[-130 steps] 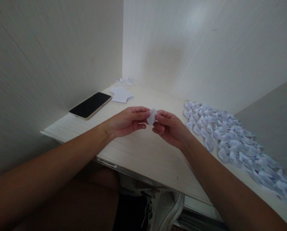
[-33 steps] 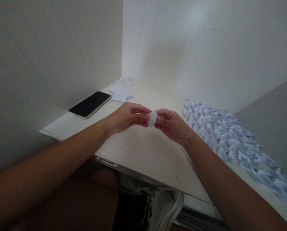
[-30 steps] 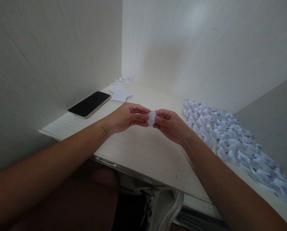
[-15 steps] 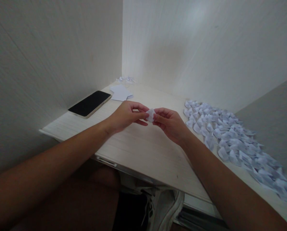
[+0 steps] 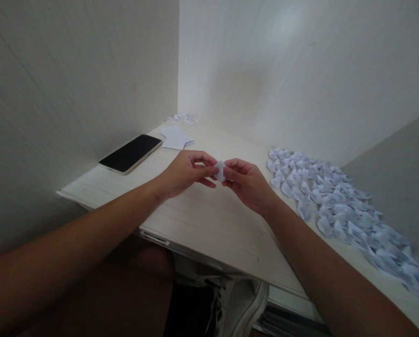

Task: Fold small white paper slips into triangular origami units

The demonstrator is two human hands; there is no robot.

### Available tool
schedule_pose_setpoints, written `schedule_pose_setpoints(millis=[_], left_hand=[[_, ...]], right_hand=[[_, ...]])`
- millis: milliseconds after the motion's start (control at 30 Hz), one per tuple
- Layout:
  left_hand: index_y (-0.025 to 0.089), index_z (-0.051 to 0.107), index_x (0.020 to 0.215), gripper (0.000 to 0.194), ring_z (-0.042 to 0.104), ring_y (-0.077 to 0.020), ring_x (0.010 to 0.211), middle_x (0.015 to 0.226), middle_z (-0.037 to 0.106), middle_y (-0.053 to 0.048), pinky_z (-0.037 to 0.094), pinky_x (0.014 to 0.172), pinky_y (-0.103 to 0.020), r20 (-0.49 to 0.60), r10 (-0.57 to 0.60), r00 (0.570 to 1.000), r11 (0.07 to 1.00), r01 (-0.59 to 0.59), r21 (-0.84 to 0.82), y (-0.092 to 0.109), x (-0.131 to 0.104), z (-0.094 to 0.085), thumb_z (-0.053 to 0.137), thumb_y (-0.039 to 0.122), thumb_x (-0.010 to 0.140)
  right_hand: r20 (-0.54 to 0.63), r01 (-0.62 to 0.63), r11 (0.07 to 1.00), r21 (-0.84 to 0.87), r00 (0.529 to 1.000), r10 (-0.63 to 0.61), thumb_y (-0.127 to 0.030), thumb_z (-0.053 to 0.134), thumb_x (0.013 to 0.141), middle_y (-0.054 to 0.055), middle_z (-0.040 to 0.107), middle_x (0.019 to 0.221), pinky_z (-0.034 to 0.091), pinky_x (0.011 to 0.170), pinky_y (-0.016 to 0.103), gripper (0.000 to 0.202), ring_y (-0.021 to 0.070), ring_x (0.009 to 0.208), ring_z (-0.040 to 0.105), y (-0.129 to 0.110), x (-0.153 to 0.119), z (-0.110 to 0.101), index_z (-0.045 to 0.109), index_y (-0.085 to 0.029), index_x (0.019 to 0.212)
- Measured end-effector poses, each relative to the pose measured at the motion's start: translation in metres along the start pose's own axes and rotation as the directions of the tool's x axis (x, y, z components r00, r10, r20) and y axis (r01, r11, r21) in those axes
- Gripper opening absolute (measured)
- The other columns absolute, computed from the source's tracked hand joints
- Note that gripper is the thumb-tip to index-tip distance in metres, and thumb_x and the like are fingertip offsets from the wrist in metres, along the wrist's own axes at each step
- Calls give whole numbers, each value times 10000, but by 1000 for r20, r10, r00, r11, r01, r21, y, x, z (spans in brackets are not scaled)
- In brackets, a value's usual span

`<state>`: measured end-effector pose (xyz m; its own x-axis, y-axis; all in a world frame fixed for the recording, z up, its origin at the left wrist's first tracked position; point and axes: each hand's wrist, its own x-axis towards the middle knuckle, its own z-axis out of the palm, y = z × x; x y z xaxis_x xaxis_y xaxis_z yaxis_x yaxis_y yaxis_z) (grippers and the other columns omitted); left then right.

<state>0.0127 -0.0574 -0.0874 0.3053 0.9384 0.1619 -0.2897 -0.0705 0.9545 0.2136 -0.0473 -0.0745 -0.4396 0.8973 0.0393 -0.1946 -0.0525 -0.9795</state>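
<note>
A small folded white paper piece (image 5: 220, 172) is held between both hands above the middle of the white table (image 5: 209, 220). My left hand (image 5: 191, 172) pinches its left side between thumb and fingers, with the lower fingers loosely spread. On the other side, my right hand (image 5: 246, 180) grips it with thumb and fingertips. The fingertips cover part of the paper, so its exact folds are hard to make out.
Many folded white paper pieces (image 5: 339, 201) lie along the table's right side. A black-screened phone (image 5: 130, 153) rests at the left, near flat white paper sheets (image 5: 176, 137). Thin paper scraps (image 5: 184, 118) lie in the back corner, where walls meet.
The held paper has turned slightly and looks narrower between the fingertips. Both hands have shifted a little, and the whole view has moved slightly.
</note>
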Motion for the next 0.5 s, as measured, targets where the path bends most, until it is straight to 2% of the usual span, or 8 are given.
schedule_pose_setpoints(millis=[267,367,500], left_hand=[[146,750,884,270,766,-165,758,798,782,-43,678,768,-350,21,-65,998,994,66,-91,-5,0,2,946,228,718],[141,752,879,270,771,-168,754,803,782,-45,680,809,-378,-2,-73,997,992,73,-107,-6,0,3,948,217,710],[135,749,858,227,761,-165,738,801,777,-48,680,770,-363,-52,-53,997,997,49,-67,-3,-1,4,923,197,726]], right_hand=[[26,-18,998,54,1000,17,-457,999,671,-21,730,785,535,707,270,368,113,713,621,2,-1,3,747,-223,803],[20,-16,999,41,1000,15,-453,1002,669,-18,730,785,549,709,279,368,120,718,627,3,0,0,750,-223,807],[39,-31,999,9,999,30,-403,1012,655,-2,758,879,569,762,292,357,124,785,662,2,2,-5,782,-225,863]])
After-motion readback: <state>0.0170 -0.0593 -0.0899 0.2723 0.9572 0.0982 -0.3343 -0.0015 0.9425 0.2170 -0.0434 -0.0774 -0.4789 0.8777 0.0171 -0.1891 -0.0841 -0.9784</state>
